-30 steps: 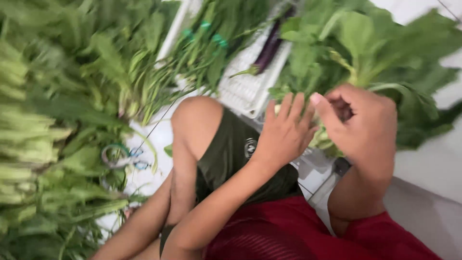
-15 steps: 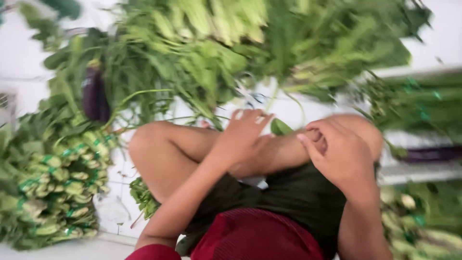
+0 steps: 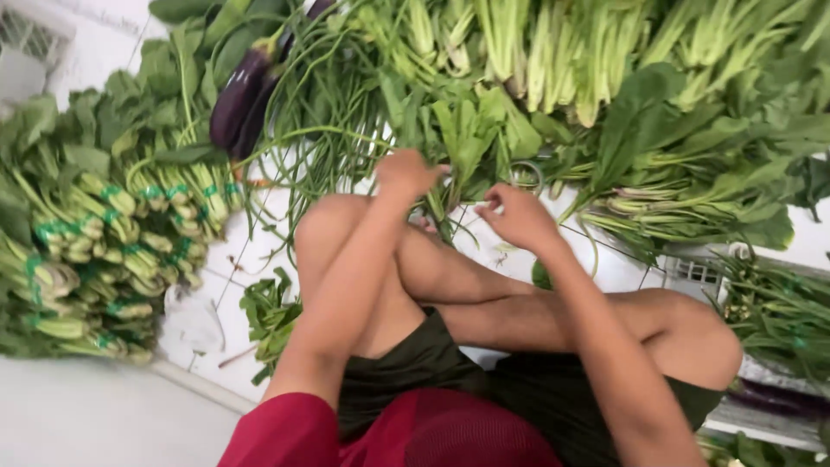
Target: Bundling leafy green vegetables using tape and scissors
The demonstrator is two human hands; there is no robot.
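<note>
Two bare hands work a small bunch of leafy greens above crossed knees, on a white tiled floor ringed with vegetables

At the centre of the frame the left hand (image 3: pixel 406 171) has its fingers curled shut around the stems of the leafy bunch (image 3: pixel 467 130), whose leaves fan upward toward the top of the frame; just to its right the right hand (image 3: pixel 519 216) has its fingers pressed together in a pinch on something thin and pale, too small to make out. Two dark purple eggplants (image 3: pixel 240 99) lie in the upper left, on a spill of long beans (image 3: pixel 333 112). Green-banded bundles (image 3: pixel 104 251) of stalked greens are stacked down the left edge, pale-stemmed greens (image 3: pixel 553 52) line the top, broad-leaved greens (image 3: pixel 709 173) fill the upper right, and a loose clump of leaves (image 3: pixel 270 316) lies on the floor (image 3: pixel 216 285) beside the left knee
</note>
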